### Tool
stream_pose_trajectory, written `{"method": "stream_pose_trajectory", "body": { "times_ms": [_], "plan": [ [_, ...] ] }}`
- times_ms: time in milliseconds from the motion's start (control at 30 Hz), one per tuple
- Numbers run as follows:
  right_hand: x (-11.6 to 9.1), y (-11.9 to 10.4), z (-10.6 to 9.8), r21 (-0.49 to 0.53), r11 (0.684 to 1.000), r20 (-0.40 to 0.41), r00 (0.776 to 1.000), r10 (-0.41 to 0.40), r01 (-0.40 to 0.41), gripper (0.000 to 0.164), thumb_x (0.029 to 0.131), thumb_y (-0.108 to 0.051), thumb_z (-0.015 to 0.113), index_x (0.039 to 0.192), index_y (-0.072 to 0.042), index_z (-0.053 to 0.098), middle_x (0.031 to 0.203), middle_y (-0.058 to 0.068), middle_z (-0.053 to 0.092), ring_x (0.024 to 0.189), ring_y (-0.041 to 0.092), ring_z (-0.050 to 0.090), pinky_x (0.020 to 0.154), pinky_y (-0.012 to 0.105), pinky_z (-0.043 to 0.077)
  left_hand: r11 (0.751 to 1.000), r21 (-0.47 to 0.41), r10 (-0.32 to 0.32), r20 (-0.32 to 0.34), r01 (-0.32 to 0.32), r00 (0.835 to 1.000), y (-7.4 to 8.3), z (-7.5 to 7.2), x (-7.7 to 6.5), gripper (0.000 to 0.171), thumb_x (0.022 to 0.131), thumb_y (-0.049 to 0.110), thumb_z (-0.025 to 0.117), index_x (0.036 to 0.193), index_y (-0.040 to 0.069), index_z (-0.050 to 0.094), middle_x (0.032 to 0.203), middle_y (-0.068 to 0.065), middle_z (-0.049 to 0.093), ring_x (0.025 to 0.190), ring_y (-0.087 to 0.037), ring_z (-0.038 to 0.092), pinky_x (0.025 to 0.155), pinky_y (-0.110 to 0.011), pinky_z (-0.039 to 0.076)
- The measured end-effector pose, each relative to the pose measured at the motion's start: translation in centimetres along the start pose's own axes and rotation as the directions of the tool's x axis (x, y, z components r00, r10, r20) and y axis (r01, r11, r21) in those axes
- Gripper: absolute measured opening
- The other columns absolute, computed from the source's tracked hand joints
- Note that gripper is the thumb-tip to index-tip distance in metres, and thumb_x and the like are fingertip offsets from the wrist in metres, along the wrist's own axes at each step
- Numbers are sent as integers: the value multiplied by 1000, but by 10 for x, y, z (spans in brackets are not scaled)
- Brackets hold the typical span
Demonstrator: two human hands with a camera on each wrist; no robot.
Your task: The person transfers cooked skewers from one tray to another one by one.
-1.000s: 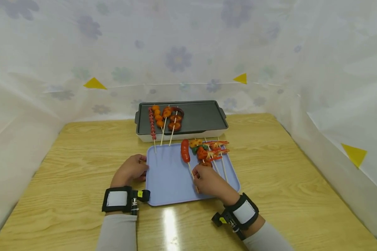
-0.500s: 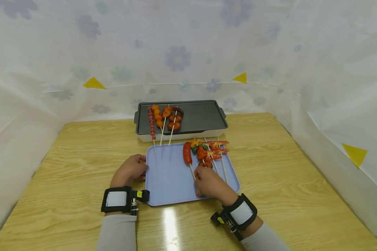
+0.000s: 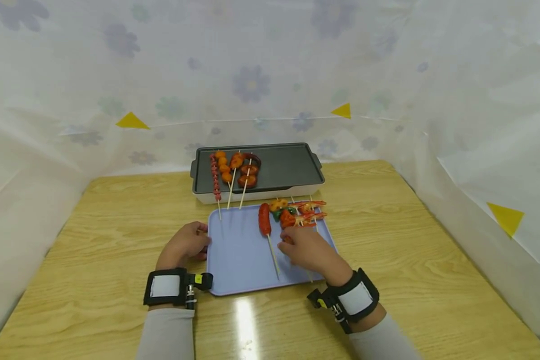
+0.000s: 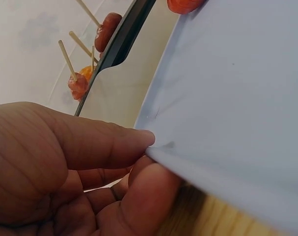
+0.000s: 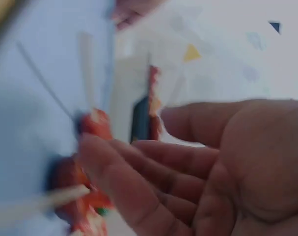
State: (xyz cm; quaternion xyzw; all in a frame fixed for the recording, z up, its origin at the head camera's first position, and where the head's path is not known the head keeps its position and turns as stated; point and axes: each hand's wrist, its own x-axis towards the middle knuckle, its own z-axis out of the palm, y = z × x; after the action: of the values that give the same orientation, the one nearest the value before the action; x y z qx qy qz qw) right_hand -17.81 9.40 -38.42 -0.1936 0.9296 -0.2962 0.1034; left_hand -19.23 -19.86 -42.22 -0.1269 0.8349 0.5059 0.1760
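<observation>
My left hand (image 3: 186,242) pinches the left rim of the lavender tray (image 3: 236,260) between thumb and fingers. In the left wrist view the thumb lies over the rim and fingers sit under it. A sausage skewer (image 3: 264,220) lies on the tray, its stick pointing toward me. My right hand (image 3: 309,251) is just right of that stick, over the other skewers. Blurred in the right wrist view, its fingers (image 5: 139,191) are spread from the thumb and hold nothing. Shrimp skewers (image 3: 312,216) and a skewer with yellow and green pieces (image 3: 278,205) lie at the tray's right, partly hidden by this hand.
Behind the tray stands a dark griddle (image 3: 288,165) on a pale base. Several skewers lie along its left side, among them a thin red one (image 3: 215,177) and one with orange balls (image 3: 223,167); their sticks overhang the front edge. A flowered curtain (image 3: 252,55) encloses the wooden table (image 3: 117,210).
The right hand first shifted the sausage skewer slightly right, then let go of its stick and moved up and right over the other skewers. The left hand keeps its grip on the tray.
</observation>
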Motion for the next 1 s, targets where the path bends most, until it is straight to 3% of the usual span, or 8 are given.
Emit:
{"method": "stream_pose_trajectory", "body": {
  "times_ms": [67, 167, 300, 500, 600, 733, 833, 1000],
  "plan": [
    [0, 4, -11, -11, 999, -66, 997, -34, 34, 17, 97, -17, 62, 106, -3, 68, 70, 0, 60, 58, 12, 54, 55, 31, 43, 1000, 3, 0, 0, 0, 1000, -1, 0, 1, 42, 96, 3, 54, 136, -6, 44, 104, -19, 55, 79, -24, 60, 64, -31, 55],
    [3, 14, -26, -11, 997, -165, 984, -72, 71, 23, 98, -17, 60, 115, -4, 67, 86, 3, 66, 67, 15, 56, 60, 33, 46, 1000, 3, 2, -2, -2, 1000, -3, -1, 1, 42, 96, 4, 54, 136, -6, 44, 104, -19, 54, 80, -24, 60, 65, -31, 55],
    [3, 31, -40, 13, 1000, -205, 979, -4, 7, 34, 101, -21, 56, 129, -2, 61, 114, 13, 67, 88, 23, 64, 71, 39, 52, 1000, 2, 3, -1, -3, 1000, -6, -2, 0, 42, 96, 4, 54, 136, -6, 44, 104, -18, 53, 80, -24, 59, 65, -31, 55],
    [-1, 60, -54, 20, 990, -164, 977, 140, -139, 42, 102, -26, 53, 134, 1, 55, 122, 21, 62, 105, 35, 61, 81, 49, 51, 1000, 7, 11, -3, -11, 1000, -2, -2, 1, 42, 96, 5, 55, 135, -5, 45, 104, -19, 54, 81, -24, 59, 65, -31, 55],
    [2, 74, -56, 0, 981, -120, 974, 194, -196, 39, 102, -27, 52, 123, 5, 59, 104, 21, 64, 87, 32, 62, 71, 43, 50, 1000, -5, 11, -7, -11, 1000, 0, -3, 2, 43, 96, 4, 54, 137, -5, 43, 105, -20, 54, 81, -25, 59, 65, -31, 55],
    [6, 91, -56, 84, 954, -10, 957, 291, -289, 33, 100, -24, 54, 113, 6, 62, 89, 17, 61, 69, 23, 58, 61, 35, 49, 1000, -13, -11, -3, 11, 1000, -1, -2, 2, 43, 97, 5, 54, 138, -4, 42, 106, -19, 53, 82, -24, 59, 65, -31, 55],
    [9, 102, -53, 162, 933, 48, 947, 317, -320, 33, 99, -19, 56, 120, 6, 59, 98, 17, 62, 71, 21, 61, 62, 34, 52, 1000, -8, -17, -4, 17, 1000, -1, -1, 3, 43, 96, 5, 54, 137, -3, 43, 107, -18, 52, 82, -24, 58, 66, -30, 55],
    [13, 117, -46, 205, 934, 78, 956, 284, -294, 33, 97, -11, 56, 125, 8, 55, 99, 18, 62, 71, 21, 62, 63, 34, 51, 1000, -4, -19, 0, 19, 1000, 0, -1, 4, 43, 96, 5, 54, 137, -4, 43, 107, -19, 53, 82, -25, 59, 66, -31, 55]
  ]
}}
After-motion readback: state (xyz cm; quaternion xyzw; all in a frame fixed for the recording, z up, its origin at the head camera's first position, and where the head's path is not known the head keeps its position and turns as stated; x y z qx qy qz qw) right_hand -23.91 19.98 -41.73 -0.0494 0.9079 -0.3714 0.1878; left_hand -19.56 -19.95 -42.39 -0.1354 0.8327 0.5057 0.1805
